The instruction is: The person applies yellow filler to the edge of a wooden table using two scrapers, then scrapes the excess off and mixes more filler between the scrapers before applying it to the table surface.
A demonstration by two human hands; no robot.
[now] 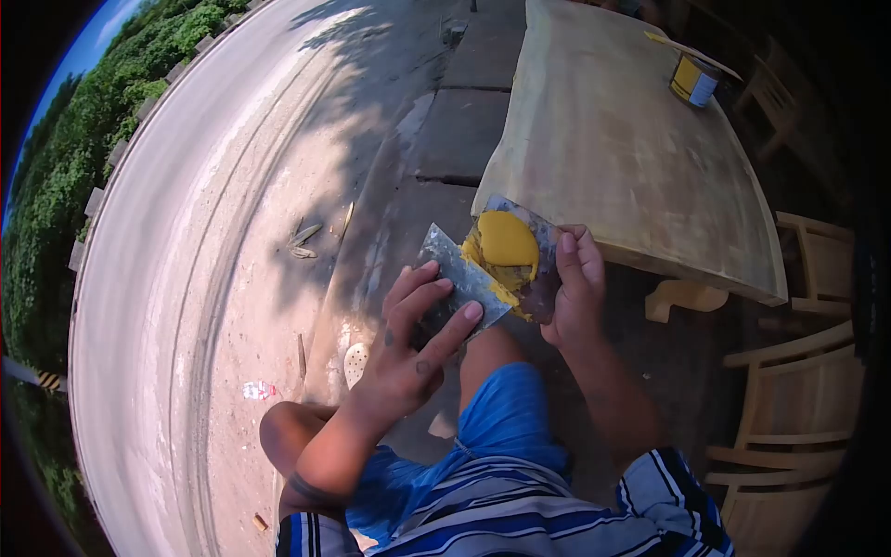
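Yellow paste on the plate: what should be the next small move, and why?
Probably the left hand should push its scraper toward the yellow mound on the plate in the right hand, because smeared paste lines the scraper's edge beside it.

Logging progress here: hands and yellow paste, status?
Left hand gripping grey plate. Right hand holding second plate. Yellow paste mounded on second plate. No obstruction visible.

Just beyond the right hand point(580, 288), a wooden table point(613, 139); on it, farther from that hand, a can point(692, 82) with a stick point(680, 48) lying across its top. Left of the left hand point(408, 330), pale ground point(237, 316) bearing dry leaves point(303, 244) and a wrapper point(259, 390).
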